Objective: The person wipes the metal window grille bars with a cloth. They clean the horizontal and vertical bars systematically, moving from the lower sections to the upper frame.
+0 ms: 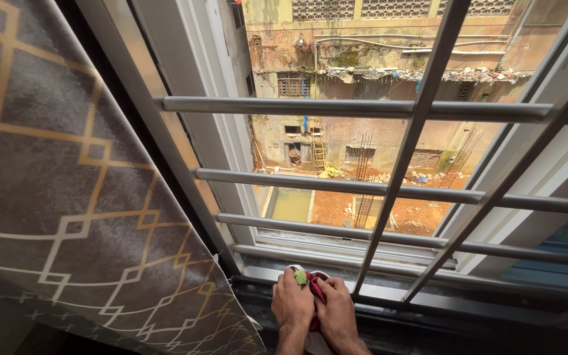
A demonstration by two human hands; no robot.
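My left hand [291,304] and my right hand [336,307] are pressed side by side on the dark window sill [428,322] at the bottom of the frame. Both are closed on a bunched cloth [313,286] that is red with a green patch and a white edge. The cloth sits against the bottom track of the window frame [389,289], just inside the lowest bar of the metal grille [409,151].
A grey curtain [67,197] with gold and white diamond lines hangs at the left, reaching down beside my left hand. Horizontal and vertical grey bars cross the open window. Far below outside lie a weathered building wall [363,66] and a red-earth yard.
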